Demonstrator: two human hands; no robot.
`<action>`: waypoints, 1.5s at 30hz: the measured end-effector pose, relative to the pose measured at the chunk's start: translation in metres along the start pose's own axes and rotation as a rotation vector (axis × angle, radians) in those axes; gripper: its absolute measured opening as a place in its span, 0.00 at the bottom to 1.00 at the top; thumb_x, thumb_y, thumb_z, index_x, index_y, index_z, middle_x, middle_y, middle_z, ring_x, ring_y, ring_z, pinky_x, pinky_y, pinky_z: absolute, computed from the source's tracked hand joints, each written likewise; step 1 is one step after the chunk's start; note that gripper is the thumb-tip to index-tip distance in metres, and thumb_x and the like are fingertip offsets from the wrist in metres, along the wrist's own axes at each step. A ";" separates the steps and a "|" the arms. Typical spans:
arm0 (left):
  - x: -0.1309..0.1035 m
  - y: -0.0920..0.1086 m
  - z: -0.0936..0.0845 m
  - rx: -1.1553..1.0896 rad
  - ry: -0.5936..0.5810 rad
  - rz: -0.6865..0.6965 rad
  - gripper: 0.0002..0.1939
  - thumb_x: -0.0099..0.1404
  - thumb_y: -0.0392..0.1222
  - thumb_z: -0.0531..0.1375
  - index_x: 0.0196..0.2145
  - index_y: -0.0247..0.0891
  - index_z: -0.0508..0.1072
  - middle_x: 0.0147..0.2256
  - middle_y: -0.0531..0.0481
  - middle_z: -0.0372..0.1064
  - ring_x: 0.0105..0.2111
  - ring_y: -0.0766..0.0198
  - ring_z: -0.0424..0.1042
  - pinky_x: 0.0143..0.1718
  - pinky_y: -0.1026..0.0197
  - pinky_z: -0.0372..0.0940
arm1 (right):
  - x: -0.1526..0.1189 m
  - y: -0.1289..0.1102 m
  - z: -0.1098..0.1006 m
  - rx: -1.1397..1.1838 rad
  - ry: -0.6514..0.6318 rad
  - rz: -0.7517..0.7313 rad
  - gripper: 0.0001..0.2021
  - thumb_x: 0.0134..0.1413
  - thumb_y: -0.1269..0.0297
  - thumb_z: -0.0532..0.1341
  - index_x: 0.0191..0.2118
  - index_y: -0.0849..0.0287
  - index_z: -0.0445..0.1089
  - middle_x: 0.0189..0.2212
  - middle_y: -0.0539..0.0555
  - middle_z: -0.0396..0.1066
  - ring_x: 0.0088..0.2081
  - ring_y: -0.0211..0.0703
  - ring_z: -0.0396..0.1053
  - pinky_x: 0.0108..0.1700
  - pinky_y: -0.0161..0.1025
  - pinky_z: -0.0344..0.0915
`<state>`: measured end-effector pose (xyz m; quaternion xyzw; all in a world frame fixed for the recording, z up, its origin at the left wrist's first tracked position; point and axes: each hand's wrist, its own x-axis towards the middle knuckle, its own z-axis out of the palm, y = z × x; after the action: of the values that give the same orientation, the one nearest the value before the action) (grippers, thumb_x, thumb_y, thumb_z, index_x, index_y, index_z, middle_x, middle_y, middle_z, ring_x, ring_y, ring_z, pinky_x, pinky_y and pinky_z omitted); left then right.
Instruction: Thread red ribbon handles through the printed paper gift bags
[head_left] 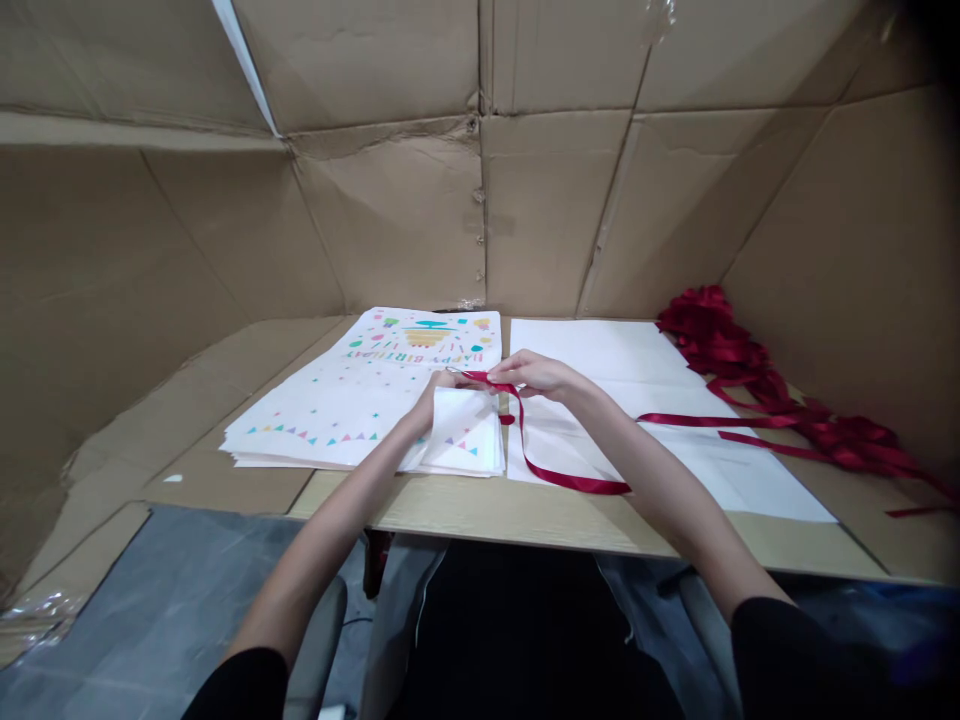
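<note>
Over the right edge of the printed sheets [352, 400], my left hand [439, 388] is closed at a turned-up white paper flap [459, 412]. Its fingers are partly hidden behind the flap and the ribbon. My right hand [534, 372] pinches a narrow red ribbon [523, 440], close to the left fingertips. From there the ribbon hangs in a curve and runs under my right forearm. A thin, shiny metal loop [452, 371] shows by the left fingertips; what it belongs to is unclear. The top sheet carries colourful birthday lettering and small triangles.
White sheets [585, 345] lie flat on the right of the table [480, 510]. A tangled heap of red ribbon [720, 330] spreads along the right side, with loose ends across the paper. Cardboard walls [390, 220] enclose the back and sides. A small white scrap [173, 478] lies at left.
</note>
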<state>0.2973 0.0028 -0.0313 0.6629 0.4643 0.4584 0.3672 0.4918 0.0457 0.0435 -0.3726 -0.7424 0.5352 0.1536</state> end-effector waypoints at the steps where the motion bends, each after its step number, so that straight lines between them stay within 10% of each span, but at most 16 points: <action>1: 0.000 0.001 -0.001 0.020 -0.008 -0.001 0.15 0.52 0.38 0.62 0.37 0.32 0.79 0.38 0.47 0.76 0.40 0.53 0.72 0.47 0.56 0.63 | -0.003 -0.001 -0.006 -0.081 0.052 -0.020 0.08 0.48 0.64 0.62 0.30 0.63 0.76 0.20 0.49 0.66 0.21 0.30 0.54 0.20 0.29 0.48; 8: -0.006 0.013 0.001 -0.023 0.019 -0.082 0.18 0.50 0.45 0.65 0.38 0.33 0.79 0.39 0.45 0.75 0.38 0.52 0.73 0.41 0.54 0.66 | -0.022 0.011 -0.034 -0.483 0.188 -0.052 0.06 0.45 0.64 0.64 0.27 0.59 0.78 0.27 0.53 0.74 0.32 0.40 0.67 0.34 0.34 0.60; 45: -0.006 0.002 0.006 0.004 -0.041 -0.096 0.16 0.50 0.40 0.63 0.38 0.35 0.79 0.41 0.44 0.75 0.42 0.50 0.72 0.45 0.52 0.65 | -0.023 0.036 -0.016 -0.755 0.321 -0.185 0.06 0.49 0.69 0.64 0.33 0.56 0.79 0.34 0.53 0.76 0.35 0.41 0.71 0.38 0.34 0.62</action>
<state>0.3031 -0.0045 -0.0329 0.6498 0.4889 0.4256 0.3970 0.5317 0.0459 0.0205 -0.4131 -0.8834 0.1446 0.1674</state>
